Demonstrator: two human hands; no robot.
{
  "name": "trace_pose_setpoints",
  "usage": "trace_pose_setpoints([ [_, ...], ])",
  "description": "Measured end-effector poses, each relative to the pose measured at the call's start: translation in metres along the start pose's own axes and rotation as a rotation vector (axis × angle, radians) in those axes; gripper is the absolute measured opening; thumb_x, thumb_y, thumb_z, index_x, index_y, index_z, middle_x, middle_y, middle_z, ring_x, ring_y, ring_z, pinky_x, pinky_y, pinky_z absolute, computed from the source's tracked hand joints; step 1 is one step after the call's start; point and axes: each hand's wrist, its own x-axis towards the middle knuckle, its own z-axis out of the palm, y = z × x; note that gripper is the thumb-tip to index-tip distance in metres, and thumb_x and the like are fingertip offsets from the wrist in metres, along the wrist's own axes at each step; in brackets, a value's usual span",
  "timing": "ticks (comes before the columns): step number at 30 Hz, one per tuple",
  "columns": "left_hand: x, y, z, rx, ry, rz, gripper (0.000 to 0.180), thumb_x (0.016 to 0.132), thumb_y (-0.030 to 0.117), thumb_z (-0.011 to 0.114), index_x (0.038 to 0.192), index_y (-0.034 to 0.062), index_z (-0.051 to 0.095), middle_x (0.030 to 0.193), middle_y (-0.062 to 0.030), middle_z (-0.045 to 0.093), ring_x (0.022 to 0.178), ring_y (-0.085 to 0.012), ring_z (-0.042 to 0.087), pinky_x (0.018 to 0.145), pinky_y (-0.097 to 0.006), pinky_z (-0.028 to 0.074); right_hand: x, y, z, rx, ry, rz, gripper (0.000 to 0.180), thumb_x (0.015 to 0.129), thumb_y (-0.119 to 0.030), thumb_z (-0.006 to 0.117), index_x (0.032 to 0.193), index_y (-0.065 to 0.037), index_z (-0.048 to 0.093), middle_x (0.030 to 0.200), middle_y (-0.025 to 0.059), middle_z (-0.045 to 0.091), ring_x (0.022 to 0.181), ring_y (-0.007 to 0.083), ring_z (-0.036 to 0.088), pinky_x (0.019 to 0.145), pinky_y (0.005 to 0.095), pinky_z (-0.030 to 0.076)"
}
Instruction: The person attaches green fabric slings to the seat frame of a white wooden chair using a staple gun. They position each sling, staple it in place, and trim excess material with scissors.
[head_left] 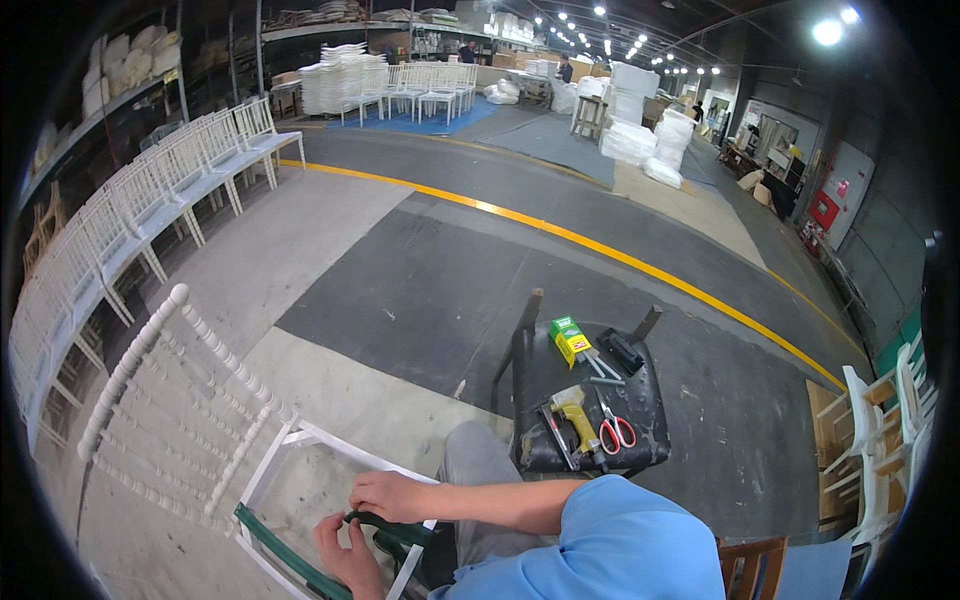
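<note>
Between fingers (pixel 328 532), green strip (pixel 402 528) (dark, curved).

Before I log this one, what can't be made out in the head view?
In the head view:
Part of the green strip: hidden under the right hand.
Forearm behind the left hand: cut off by the lower edge.
What one distant worker handles: too small.
</note>
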Motion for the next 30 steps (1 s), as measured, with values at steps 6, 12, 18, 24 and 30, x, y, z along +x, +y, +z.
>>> trace_pose_setpoints([
  [6,0.007,0.007,-0.011,0.179,-0.106,0.140,0.014,0.083,0.000,0.074,0.096,0.0010,0.068,0.100,-0.0138,0.062,0.096,-0.0321,0.062,0.086,-0.042,0.050,0.008,0.006,0.002,-0.032,-0.043,-0.056,0.011,0.089,-0.008,0.069,0.098,-0.004,0.064,0.102,0.0122,0.059,0.098,0.0343,0.062,0.082,0.0430,0.051],
  [12,0.029,-0.010,-0.011,0.244,-0.156,0.141,0.011,0.091,0.007,0.072,0.096,-0.0007,0.065,0.087,-0.0124,0.064,0.085,-0.0288,0.063,0.079,-0.038,0.049,0.035,0.028,0.006,0.054,-0.141,0.055,0.014,0.091,-0.008,0.068,0.104,-0.005,0.064,0.105,0.0113,0.063,0.097,0.0296,0.064,0.081,0.0405,0.051],
  [18,0.090,-0.054,-0.014,0.137,-0.098,-0.139,0.015,0.092,0.012,0.072,0.095,-0.0018,0.067,0.087,-0.0155,0.068,0.080,-0.0301,0.065,0.076,-0.041,0.051,0.031,0.072,0.062,0.732,-0.183,0.602,0.043,0.095,-0.016,0.072,0.133,-0.003,0.059,0.111,0.0096,0.071,0.102,0.0184,0.065,0.086,0.0364,0.052],
  [24,0.154,-0.133,0.014,0.298,-0.228,-0.251,0.028,0.093,0.028,0.069,0.096,0.0009,0.074,0.090,-0.0205,0.072,0.086,-0.0376,0.069,0.079,-0.045,0.053,-0.017,0.132,0.080,0.457,-0.249,0.856,0.054,0.087,-0.016,0.080,0.135,-0.004,0.059,0.089,0.0106,0.073,0.076,0.0193,0.068,0.067,0.0376,0.055],
  [30,0.197,-0.189,0.017,0.488,-0.019,-0.268,0.017,0.089,0.023,0.073,0.092,0.0058,0.075,0.084,-0.0131,0.073,0.086,-0.0337,0.067,0.079,-0.046,0.051,0.046,0.134,0.074,0.114,-0.155,0.646,0.049,0.088,-0.011,0.077,0.134,-0.005,0.061,0.098,0.0118,0.071,0.085,0.0240,0.070,0.077,0.0380,0.057],
])
